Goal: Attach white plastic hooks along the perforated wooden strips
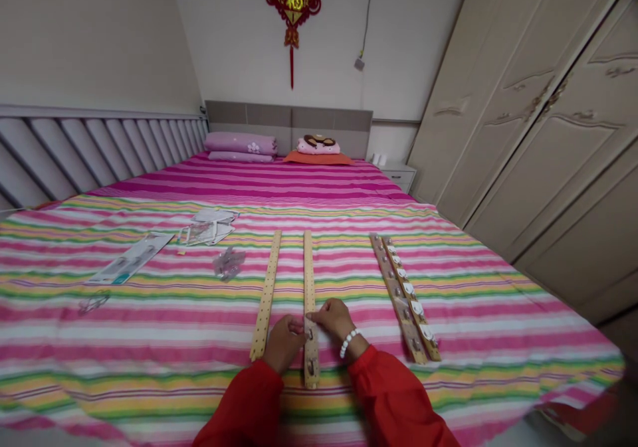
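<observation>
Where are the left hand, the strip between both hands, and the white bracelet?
Left hand (284,343), head view: back of the hand.
Strip (310,289), head view: holed stretch beyond the fingertips.
White bracelet (347,341), head view: beads midway along.

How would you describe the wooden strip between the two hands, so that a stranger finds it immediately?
From the headboard, look across the striped bedsheet to the left hand and right hand. Between them lies the pale wooden strip. Fittings show only on its near part, whereas its left neighbour shows none and the right-hand pair carries them all along.

Pale wall (224,35) behind a grey headboard (329,120), white nightstand (401,177), cream wardrobe (498,148) at right.
</observation>
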The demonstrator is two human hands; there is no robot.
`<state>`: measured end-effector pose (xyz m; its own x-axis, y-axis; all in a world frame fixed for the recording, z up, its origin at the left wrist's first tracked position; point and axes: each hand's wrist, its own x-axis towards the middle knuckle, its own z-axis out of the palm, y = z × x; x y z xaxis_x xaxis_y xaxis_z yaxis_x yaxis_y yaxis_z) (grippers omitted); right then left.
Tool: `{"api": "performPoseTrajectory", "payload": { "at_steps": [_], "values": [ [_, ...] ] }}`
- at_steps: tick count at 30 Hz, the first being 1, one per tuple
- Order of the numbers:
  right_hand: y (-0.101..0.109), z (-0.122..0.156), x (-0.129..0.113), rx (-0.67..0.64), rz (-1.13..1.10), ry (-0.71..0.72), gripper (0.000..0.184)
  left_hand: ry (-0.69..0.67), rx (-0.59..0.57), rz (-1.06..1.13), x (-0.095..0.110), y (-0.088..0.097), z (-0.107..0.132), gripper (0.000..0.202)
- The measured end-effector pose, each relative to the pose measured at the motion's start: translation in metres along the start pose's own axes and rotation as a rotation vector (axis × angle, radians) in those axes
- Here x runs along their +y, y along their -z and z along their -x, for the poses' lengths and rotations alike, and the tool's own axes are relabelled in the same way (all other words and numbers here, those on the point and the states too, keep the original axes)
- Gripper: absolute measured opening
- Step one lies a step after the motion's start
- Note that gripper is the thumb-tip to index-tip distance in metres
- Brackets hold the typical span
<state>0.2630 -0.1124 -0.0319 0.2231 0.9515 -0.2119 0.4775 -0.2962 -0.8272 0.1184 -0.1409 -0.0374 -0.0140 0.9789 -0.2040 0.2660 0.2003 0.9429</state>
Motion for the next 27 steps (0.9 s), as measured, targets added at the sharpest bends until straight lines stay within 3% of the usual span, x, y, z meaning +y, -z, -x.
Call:
{"api": "performPoseTrajectory", "payload": {
  "at_steps": [11,17,21,27],
  "values": [
    [0.003,0.002,-0.012,-0.024,0.285,0.024,0.042,-0.064,0.018,-0.183,0.003,-0.003,0.001,0.023],
    [0.003,0.002,-0.013,-0.035,0.329,0.043,0.038,-0.092,-0.015,-0.276,0.005,-0.004,0.005,0.032],
    [0.001,-0.004,-0.005,-0.043,0.252,0.041,0.043,-0.095,-0.016,-0.264,0.006,-0.002,0.003,0.031],
    [-0.003,-0.012,0.007,-0.098,-0.048,0.036,0.047,-0.067,-0.044,-0.156,0.003,0.001,-0.001,0.027]
  ]
}}
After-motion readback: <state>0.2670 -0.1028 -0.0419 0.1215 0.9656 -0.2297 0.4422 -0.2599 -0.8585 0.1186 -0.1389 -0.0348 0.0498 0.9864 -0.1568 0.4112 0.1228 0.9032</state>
